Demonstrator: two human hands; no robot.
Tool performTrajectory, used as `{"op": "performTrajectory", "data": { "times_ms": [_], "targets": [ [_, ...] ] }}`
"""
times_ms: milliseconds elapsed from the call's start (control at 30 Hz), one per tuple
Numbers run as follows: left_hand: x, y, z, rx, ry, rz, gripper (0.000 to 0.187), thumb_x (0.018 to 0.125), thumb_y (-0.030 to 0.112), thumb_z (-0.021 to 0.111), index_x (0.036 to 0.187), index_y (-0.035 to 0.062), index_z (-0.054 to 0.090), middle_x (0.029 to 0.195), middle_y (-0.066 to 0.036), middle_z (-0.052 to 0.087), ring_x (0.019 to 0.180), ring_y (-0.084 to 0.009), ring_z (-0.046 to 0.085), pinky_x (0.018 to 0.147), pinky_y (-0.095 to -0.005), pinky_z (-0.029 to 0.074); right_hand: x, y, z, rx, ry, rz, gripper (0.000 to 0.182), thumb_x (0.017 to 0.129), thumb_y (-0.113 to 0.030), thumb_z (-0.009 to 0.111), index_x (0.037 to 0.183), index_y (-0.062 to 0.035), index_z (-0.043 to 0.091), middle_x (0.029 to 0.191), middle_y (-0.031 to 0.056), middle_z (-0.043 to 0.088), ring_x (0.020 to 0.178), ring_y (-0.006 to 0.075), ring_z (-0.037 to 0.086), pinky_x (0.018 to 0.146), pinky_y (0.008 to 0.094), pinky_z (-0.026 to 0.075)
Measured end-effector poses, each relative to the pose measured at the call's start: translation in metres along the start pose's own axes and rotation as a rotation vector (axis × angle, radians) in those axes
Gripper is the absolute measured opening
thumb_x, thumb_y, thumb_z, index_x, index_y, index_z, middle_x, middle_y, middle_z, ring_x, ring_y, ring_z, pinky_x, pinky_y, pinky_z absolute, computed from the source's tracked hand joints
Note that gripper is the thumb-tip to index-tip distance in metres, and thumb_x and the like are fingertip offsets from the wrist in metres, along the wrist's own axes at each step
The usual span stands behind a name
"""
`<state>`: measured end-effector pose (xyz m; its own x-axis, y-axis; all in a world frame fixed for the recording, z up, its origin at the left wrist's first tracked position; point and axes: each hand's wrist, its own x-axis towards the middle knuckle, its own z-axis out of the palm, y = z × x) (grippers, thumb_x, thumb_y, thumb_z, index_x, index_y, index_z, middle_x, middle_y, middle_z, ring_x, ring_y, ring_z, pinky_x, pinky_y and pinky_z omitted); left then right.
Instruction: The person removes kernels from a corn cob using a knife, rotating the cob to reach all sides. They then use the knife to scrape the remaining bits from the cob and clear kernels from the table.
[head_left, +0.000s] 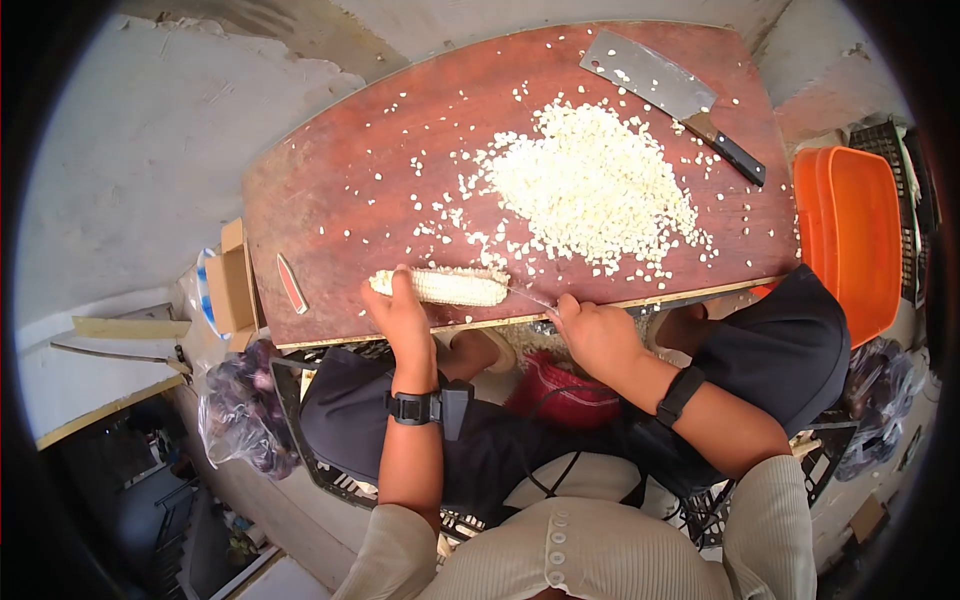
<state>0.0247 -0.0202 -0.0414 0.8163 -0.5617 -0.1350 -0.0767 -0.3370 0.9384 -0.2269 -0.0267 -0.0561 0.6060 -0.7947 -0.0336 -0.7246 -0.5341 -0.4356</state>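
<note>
A pale ear of corn [455,287] lies lengthwise along the near edge of the red-brown table [340,200]. My left hand [402,318] is closed around its left end, thumb on top. In my right hand [597,335] is a thin knife [530,296], its handle mostly hidden by my fingers. The blade points left and reaches the right end of the ear. Beyond the ear, a large heap of loose white corn kernels [590,185] covers the middle of the table, with stray kernels scattered around it.
A cleaver [655,78] with a dark handle lies at the far right of the table. A small red-and-white piece [291,284] lies at the left. Orange tubs [865,240] stand to the right, a cardboard box [233,285] to the left. Below the table is a red bag [565,392].
</note>
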Motion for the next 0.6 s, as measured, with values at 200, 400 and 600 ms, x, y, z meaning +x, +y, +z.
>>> {"op": "performTrajectory", "data": {
  "times_ms": [200,400,600],
  "targets": [
    [-0.006,0.007,0.004,0.02,0.02,0.007,0.028,0.089,0.017,0.058,0.106,0.0011,0.042,0.082,-0.003,0.05,0.064,-0.0074,0.045,0.051,-0.0232,0.034,0.01,-0.005,0.008,0.103,-0.039,0.062,0.025,0.093,-0.028,0.052,0.082,-0.0063,0.048,0.059,0.0099,0.06,0.052,0.0267,0.063,0.045,0.0379,0.049],
    [-0.018,-0.001,0.005,0.118,0.112,0.235,0.022,0.091,0.016,0.057,0.101,0.0035,0.042,0.082,-0.001,0.049,0.068,-0.0071,0.045,0.056,-0.0235,0.038,0.027,-0.028,0.004,0.293,-0.085,0.225,0.028,0.094,-0.027,0.052,0.084,-0.0015,0.05,0.058,0.0166,0.059,0.052,0.034,0.061,0.048,0.0437,0.049],
    [-0.041,0.017,0.005,0.181,0.113,0.351,0.031,0.089,0.015,0.06,0.106,-0.0043,0.042,0.097,-0.014,0.049,0.088,-0.0207,0.048,0.08,-0.035,0.04,0.034,-0.035,0.003,0.447,-0.038,0.34,0.032,0.095,-0.027,0.05,0.085,0.0026,0.054,0.063,0.0231,0.06,0.061,0.0405,0.061,0.058,0.0487,0.049]
  ]
}}
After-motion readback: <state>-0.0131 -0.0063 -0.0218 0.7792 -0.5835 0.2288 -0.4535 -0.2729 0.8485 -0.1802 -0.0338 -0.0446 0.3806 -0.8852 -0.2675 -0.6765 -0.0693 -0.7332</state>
